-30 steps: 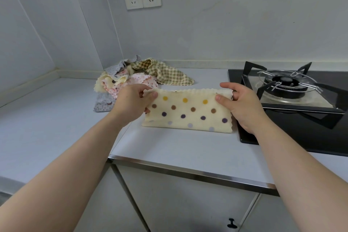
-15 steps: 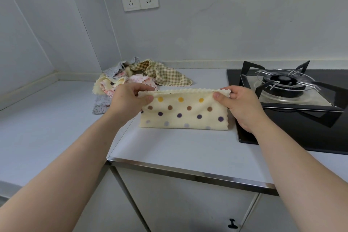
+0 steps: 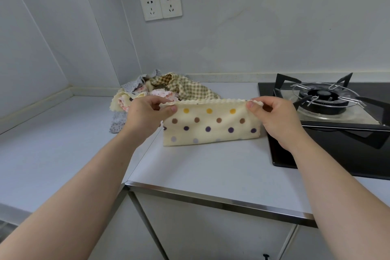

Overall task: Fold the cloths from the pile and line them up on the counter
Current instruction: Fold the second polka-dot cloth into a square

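Observation:
A cream cloth with coloured dots (image 3: 211, 126) is folded into a long strip in the middle of the white counter (image 3: 200, 171). Its lower edge rests on the counter and its scalloped upper edge is lifted. My left hand (image 3: 145, 114) pinches the upper left corner, and my right hand (image 3: 274, 116) pinches the upper right corner. Behind my left hand lies the pile of crumpled cloths (image 3: 160, 91), with a brown checked one on top and floral ones below.
A black gas hob (image 3: 329, 112) with a burner and pan support stands right beside the cloth's right end. The counter runs into a corner at the left. A metal strip (image 3: 211, 198) edges the front, with cabinet doors below. Wall sockets (image 3: 161, 7) sit above the pile.
Both hands have lifted the cloth's upper edge slightly and pulled it taut; the strip stands more upright. The view has tilted a little.

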Action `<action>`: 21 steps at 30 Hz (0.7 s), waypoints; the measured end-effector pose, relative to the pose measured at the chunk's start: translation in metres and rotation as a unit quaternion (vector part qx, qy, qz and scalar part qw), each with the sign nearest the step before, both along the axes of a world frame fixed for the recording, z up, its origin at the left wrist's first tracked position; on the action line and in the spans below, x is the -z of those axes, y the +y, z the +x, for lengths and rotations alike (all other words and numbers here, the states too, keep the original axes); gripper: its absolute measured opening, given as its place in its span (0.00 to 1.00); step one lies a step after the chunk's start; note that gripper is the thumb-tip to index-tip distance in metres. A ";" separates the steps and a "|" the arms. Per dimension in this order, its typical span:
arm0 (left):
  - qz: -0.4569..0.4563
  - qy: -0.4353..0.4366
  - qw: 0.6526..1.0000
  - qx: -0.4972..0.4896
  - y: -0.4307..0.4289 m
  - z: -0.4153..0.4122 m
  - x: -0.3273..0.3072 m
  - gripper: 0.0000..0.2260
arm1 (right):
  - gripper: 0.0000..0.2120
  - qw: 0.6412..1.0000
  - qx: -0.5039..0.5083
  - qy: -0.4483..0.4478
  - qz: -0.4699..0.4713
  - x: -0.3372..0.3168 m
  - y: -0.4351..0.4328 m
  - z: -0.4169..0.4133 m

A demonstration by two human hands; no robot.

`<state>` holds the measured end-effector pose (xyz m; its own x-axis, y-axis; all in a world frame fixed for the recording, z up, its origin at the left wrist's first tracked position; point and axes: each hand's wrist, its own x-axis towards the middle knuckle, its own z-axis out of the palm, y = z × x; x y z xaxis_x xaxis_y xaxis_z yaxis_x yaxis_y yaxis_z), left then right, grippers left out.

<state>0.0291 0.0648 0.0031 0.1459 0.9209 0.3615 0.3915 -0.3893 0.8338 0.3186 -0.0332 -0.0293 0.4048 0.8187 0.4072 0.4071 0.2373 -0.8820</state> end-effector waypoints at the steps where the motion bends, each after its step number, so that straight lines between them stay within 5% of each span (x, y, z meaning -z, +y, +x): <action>1: 0.000 0.001 1.000 -0.002 0.001 -0.001 0.000 0.04 | 0.03 1.000 0.003 -0.004 0.008 -0.001 0.001 0.000; 6: 0.020 0.030 0.999 0.000 -0.005 -0.002 -0.013 0.04 | 0.01 0.999 -0.020 0.035 0.031 -0.007 0.000 0.004; 12: -0.061 0.060 0.994 0.069 -0.009 -0.021 -0.040 0.03 | 0.04 0.990 -0.095 0.107 -0.006 -0.017 -0.006 0.008; 16: -0.073 0.083 0.991 0.072 -0.010 -0.027 -0.043 0.03 | 0.13 0.984 -0.118 0.128 -0.038 -0.017 -0.010 0.006; 21: -0.206 -0.029 0.968 0.142 -0.012 -0.033 -0.050 0.11 | 0.08 0.965 -0.175 0.192 -0.042 -0.025 -0.015 0.007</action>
<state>-0.0036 0.0532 0.0535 0.4040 0.9147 -0.0134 0.2657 -0.1033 0.9585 0.3258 -0.0485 -0.0047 0.2048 0.9565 0.2078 -0.0452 0.2214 -0.9741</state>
